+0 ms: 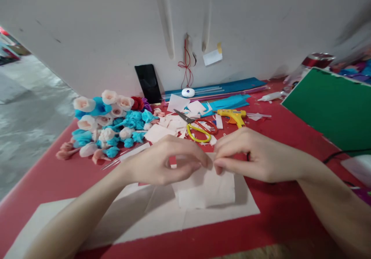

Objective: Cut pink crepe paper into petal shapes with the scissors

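Note:
My left hand [171, 160] and my right hand [246, 154] meet near the middle of the view, their fingertips close together. Both pinch the upper edge of a pale sheet of paper [218, 191], which hangs curved below the fingers. Under it a long strip of the same pale paper [130, 212] lies across the red table. Just beyond the hands are scissors [199, 131] with one yellow and one red handle, partly spread. A yellow glue gun [233, 116] rests behind my right hand.
Paper flowers [116, 120] in blue, pale pink and red pile up at left, with paper scraps [171, 123] beside them. A black phone [148, 83] leans on the wall. Blue paper [226, 104] lies at the back. At right stands a green board [330, 108]; a black cable [344, 152] runs near it.

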A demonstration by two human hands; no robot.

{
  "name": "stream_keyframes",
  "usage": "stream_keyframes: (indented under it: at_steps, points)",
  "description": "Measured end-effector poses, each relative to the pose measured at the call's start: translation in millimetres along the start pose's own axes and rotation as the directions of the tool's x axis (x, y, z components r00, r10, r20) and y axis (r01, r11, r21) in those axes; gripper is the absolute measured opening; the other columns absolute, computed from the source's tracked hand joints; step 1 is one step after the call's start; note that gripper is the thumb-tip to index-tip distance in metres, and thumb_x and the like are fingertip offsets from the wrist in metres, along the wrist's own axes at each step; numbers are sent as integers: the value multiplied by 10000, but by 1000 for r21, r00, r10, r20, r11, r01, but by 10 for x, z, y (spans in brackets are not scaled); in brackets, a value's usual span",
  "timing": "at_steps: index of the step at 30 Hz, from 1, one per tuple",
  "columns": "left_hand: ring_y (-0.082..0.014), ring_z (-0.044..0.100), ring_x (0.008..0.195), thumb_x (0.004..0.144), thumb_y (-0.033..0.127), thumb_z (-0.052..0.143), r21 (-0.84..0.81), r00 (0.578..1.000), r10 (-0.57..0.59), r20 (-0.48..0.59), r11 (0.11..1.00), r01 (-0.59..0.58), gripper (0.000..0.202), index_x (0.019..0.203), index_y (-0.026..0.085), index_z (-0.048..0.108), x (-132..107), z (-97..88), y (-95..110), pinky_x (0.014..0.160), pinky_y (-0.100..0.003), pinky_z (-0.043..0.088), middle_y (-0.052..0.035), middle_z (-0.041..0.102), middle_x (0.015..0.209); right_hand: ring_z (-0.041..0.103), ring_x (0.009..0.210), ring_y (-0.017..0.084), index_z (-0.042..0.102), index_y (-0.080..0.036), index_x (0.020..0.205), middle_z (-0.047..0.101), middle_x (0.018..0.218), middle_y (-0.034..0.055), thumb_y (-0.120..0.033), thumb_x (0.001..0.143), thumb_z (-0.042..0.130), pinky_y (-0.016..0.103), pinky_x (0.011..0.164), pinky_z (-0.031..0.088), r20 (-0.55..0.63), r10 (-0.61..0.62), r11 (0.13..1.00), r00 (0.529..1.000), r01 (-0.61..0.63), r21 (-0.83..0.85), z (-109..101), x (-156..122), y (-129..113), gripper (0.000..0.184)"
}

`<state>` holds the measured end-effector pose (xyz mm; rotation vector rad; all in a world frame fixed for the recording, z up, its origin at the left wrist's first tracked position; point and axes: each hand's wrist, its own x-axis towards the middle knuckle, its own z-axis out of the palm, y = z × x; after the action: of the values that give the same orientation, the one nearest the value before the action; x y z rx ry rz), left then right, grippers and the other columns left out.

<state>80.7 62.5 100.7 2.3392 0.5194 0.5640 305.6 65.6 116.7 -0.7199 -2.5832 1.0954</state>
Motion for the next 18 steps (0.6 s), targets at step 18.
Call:
stream_keyframes:
  at_steps: [18]
  points:
    - [-150,631,702,828,123,482,106,999,-6,34,994,2,195,762,214,641,-139,-342,-2,650,-258,500,-43,682,741,468,605,92,566,-166,691,538,638,-6,-80,829,438,233,609,350,114,-99,987,989,112,-113,-65,-65,-4,207]
